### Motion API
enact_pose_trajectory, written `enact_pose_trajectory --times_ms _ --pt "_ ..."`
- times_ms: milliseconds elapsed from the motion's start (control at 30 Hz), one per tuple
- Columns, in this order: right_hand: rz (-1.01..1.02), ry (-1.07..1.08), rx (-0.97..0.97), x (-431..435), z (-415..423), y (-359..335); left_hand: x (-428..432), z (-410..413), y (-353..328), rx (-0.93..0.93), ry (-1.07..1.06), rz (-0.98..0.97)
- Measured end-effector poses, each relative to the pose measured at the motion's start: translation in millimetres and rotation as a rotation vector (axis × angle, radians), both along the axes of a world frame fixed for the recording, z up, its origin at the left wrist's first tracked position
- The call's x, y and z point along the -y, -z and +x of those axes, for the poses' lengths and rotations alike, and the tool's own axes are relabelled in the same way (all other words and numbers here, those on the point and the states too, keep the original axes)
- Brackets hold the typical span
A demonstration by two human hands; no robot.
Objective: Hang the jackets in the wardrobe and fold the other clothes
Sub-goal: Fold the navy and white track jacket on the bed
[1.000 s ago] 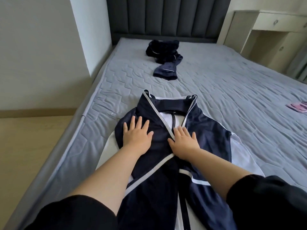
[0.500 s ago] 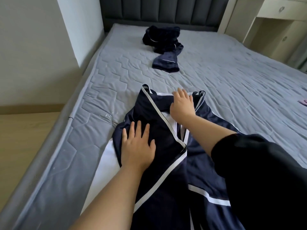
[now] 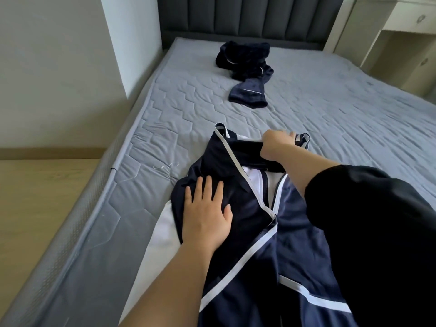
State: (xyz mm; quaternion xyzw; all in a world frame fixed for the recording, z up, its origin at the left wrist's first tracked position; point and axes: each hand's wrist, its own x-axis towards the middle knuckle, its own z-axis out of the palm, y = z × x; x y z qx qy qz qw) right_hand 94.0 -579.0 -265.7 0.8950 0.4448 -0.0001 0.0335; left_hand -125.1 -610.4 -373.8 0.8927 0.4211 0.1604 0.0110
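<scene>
- The bed carries everything. My navy jacket lies on the grey quilted mattress in the lower middle of the frame, near the bed's left edge. A heap of dark clothes sits well apart from it in the upper middle, near the headboard
- In the upper right corner a pale drawer unit stands beside the bed; its drawers are closed, so I cannot see into them
- The jacket is navy with white piping along its front edges and a white band across its lower right part. The front is parted a little, so white lining shows down the middle, and a white panel shows along its left side
- My left hand lies flat on the jacket's panel at the left of the frame, fingers straight and spread, pressing the cloth
- My right hand is higher in the frame at the collar, fingers curled round the dark collar band and holding it
- Its fingertips are tucked into the cloth and blurred
- My black sleeve covers the jacket's right side, and the hem runs off the bottom edge of the frame
- The heap is too crumpled for me to tell which garments it holds; only thin white piping shows on it
</scene>
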Motion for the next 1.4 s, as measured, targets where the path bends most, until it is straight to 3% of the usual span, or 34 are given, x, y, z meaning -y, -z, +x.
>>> enact_pose_trajectory --times_ms 133,267,333,433,500,600,700,733,800,867,933,1000,1067,1133,1200,1333,1400 --pt "0.166 -0.2 0.254 23 -7 -20 5 -2 -12 0.151 0.085 0.008" --pt "0.356 -0.348 0.227 68 -29 -37 15 -10 -25 0.535 0.11 -0.058" --pt "0.459 -0.378 0.15 95 -45 -45 21 -17 -38 0.757 -0.018 -0.307" --pt "0.565 -0.41 0.067 138 -72 -49 26 -26 -69 1.344 -0.26 -1.038" --pt "0.601 -0.459 0.01 167 -90 -47 28 -42 -81 1.578 -0.307 -1.43" --pt "0.53 -0.531 -0.109 205 -108 -32 40 -62 -89 1.444 -0.301 -1.57" --pt "0.258 -0.477 -0.396 227 -115 -14 62 -67 -94 1.187 -0.36 -1.5" --pt "0.269 -0.43 -0.483 231 -113 -9 68 -66 -94 1.135 -0.355 -1.479" --pt "0.569 -0.241 -0.495 236 -102 -5 74 -61 -87 1.077 -0.327 -1.431" --pt "0.801 0.123 -0.391 240 -80 -6 74 -57 -83 1.103 -0.318 -1.42" --pt "0.686 0.412 -0.452 245 -58 -7 67 -56 -81 1.141 -0.319 -1.395" --pt "0.478 0.577 -0.766 247 -51 -5 60 -54 -81 1.138 -0.287 -1.352" --pt "0.41 0.624 -1.163 247 -48 3 57 -49 -79 1.086 -0.252 -1.309" --pt "0.545 0.553 -1.416 244 -46 10 59 -43 -77 1.075 -0.257 -1.336" --pt "0.724 0.481 -1.58 240 -46 11 63 -38 -79 1.141 -0.277 -1.512" --pt "1.156 0.475 -1.686 236 -39 2 65 -41 -79 1.302 -0.165 -1.761" --pt "1.102 0.551 -1.64 242 -31 3 67 -44 -72 1.188 -0.175 -1.746"
